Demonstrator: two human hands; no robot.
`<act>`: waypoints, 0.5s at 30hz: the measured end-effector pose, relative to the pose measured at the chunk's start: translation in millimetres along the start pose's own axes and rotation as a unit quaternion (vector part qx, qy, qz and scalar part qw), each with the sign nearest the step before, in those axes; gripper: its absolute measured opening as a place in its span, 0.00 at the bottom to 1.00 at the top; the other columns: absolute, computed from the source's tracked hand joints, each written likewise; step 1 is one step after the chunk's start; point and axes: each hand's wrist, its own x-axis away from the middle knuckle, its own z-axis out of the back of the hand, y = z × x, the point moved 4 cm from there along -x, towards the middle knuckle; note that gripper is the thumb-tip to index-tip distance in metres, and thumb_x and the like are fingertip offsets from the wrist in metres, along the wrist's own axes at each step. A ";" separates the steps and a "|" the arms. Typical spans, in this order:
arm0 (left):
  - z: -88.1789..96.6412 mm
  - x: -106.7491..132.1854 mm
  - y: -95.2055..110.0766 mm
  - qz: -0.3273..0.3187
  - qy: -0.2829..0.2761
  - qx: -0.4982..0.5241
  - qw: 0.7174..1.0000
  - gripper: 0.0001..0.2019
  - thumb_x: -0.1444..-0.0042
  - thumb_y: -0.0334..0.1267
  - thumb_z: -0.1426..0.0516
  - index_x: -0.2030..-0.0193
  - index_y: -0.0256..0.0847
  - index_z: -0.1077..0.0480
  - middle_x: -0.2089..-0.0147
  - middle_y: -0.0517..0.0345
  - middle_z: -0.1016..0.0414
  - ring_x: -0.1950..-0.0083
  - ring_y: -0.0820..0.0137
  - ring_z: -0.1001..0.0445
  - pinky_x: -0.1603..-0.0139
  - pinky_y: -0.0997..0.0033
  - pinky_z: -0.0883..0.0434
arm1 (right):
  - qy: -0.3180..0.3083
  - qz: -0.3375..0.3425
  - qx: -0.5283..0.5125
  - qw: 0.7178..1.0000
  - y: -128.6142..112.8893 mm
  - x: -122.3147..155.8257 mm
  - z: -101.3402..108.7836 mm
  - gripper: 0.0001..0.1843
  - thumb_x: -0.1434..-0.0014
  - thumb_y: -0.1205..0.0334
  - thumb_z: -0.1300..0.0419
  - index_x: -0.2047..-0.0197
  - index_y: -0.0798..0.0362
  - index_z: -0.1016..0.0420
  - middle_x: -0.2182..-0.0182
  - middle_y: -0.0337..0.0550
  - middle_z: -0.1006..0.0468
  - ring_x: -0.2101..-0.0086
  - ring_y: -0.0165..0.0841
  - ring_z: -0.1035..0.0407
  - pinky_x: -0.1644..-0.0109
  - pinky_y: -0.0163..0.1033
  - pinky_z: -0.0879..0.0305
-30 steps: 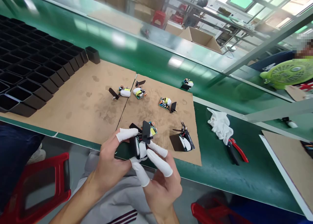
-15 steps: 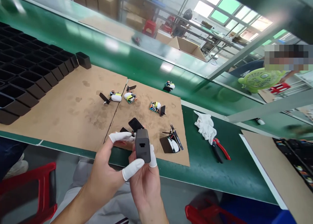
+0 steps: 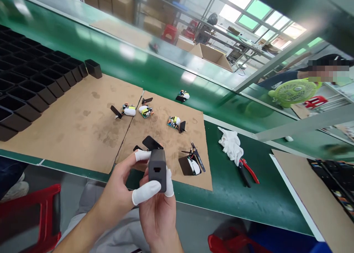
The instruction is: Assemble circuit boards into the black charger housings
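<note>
Both hands hold one small black charger housing (image 3: 157, 169) upright over the near edge of the green bench. My left hand (image 3: 124, 188), with white finger cots, pinches it between forefinger on top and thumb across its front. My right hand (image 3: 159, 216) cups it from below, fingers curled behind it. A black cover piece (image 3: 151, 142) lies on the brown cardboard mat (image 3: 91, 124) just beyond the hands. Several small circuit boards with white parts, such as one board (image 3: 174, 122) and another (image 3: 145, 110), lie farther back on the mat.
Rows of empty black housings (image 3: 30, 87) fill the left of the bench. An open housing with loose parts (image 3: 191, 163), a white cloth (image 3: 231, 144) and red-handled pliers (image 3: 248, 170) lie to the right. A green fan (image 3: 294, 92) and another person stand at far right. Red stools sit below.
A second ago my fingers were fitting a board and cover into the housing. Now the housing is closed and held upright, raised slightly, with its port end facing me.
</note>
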 end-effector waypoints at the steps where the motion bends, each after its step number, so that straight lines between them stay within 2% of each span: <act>1: 2.0 1.4 -1.8 0.005 -0.008 0.025 1.000 0.26 0.49 0.50 0.20 0.44 0.48 0.13 0.44 0.49 0.09 0.43 0.50 0.12 0.38 0.55 0.15 | -0.008 0.015 0.010 1.000 -0.5 1.9 -3.8 0.21 0.30 0.35 0.28 0.44 0.37 0.11 0.46 0.41 0.10 0.43 0.41 0.15 0.36 0.48 0.15; 4: 15.2 13.6 -14.8 0.046 0.012 0.128 0.991 0.30 0.51 0.59 0.20 0.44 0.48 0.13 0.41 0.45 0.10 0.38 0.41 0.12 0.39 0.46 0.12 | -0.042 0.108 0.085 0.990 -8.5 11.7 -14.0 0.14 0.26 0.42 0.28 0.45 0.37 0.11 0.53 0.39 0.09 0.58 0.36 0.13 0.52 0.43 0.13; 6: 28.6 24.7 -27.8 0.090 0.047 0.176 0.979 0.30 0.46 0.64 0.25 0.44 0.47 0.12 0.39 0.43 0.10 0.32 0.36 0.15 0.37 0.40 0.12 | -0.053 0.210 0.161 0.963 -21.3 21.5 -14.2 0.08 0.24 0.48 0.28 0.46 0.38 0.11 0.56 0.40 0.10 0.67 0.33 0.16 0.59 0.40 0.15; 7: 36.5 29.1 -34.2 0.112 0.067 0.184 0.974 0.29 0.44 0.65 0.27 0.44 0.48 0.12 0.38 0.43 0.10 0.30 0.35 0.16 0.35 0.38 0.13 | -0.046 0.271 0.202 0.940 -31.3 26.7 -10.4 0.07 0.24 0.52 0.29 0.46 0.38 0.11 0.57 0.40 0.11 0.70 0.32 0.17 0.61 0.40 0.17; 8: 45.8 31.8 -39.6 0.124 0.098 0.182 0.971 0.27 0.42 0.64 0.28 0.44 0.50 0.12 0.38 0.46 0.10 0.28 0.36 0.18 0.33 0.36 0.14 | -0.030 0.334 0.249 0.909 -44.1 31.7 -3.7 0.07 0.23 0.54 0.30 0.45 0.38 0.12 0.57 0.40 0.12 0.71 0.32 0.18 0.63 0.40 0.18; 10: 65.4 31.0 -46.9 0.127 0.161 0.154 0.967 0.21 0.38 0.63 0.30 0.45 0.56 0.12 0.41 0.54 0.08 0.26 0.40 0.19 0.29 0.36 0.16 | 0.037 0.451 0.356 0.818 -78.6 39.4 17.7 0.08 0.22 0.57 0.33 0.43 0.38 0.14 0.58 0.40 0.15 0.70 0.33 0.19 0.64 0.40 0.20; 12: 80.6 22.8 -50.3 0.119 0.187 0.139 0.965 0.17 0.38 0.62 0.31 0.48 0.60 0.13 0.46 0.61 0.07 0.26 0.45 0.18 0.25 0.41 0.17 | 0.123 0.518 0.495 0.686 -120.0 40.4 43.2 0.07 0.20 0.58 0.36 0.45 0.39 0.16 0.63 0.37 0.18 0.67 0.35 0.21 0.60 0.42 0.21; 13: 86.1 18.0 -51.1 0.116 0.193 0.136 0.965 0.17 0.38 0.63 0.31 0.50 0.60 0.13 0.48 0.62 0.07 0.28 0.46 0.17 0.24 0.42 0.18 | 0.164 0.518 0.518 0.660 -141.6 36.4 58.3 0.07 0.21 0.60 0.36 0.45 0.41 0.17 0.62 0.38 0.18 0.64 0.35 0.22 0.56 0.44 0.22; 15: 92.2 10.3 -50.0 0.116 0.194 0.125 0.966 0.21 0.40 0.69 0.32 0.52 0.57 0.13 0.48 0.60 0.07 0.33 0.45 0.13 0.23 0.43 0.18 | 0.188 0.485 0.567 0.639 -177.2 19.8 81.3 0.07 0.23 0.59 0.33 0.46 0.46 0.14 0.61 0.40 0.19 0.64 0.36 0.25 0.55 0.44 0.25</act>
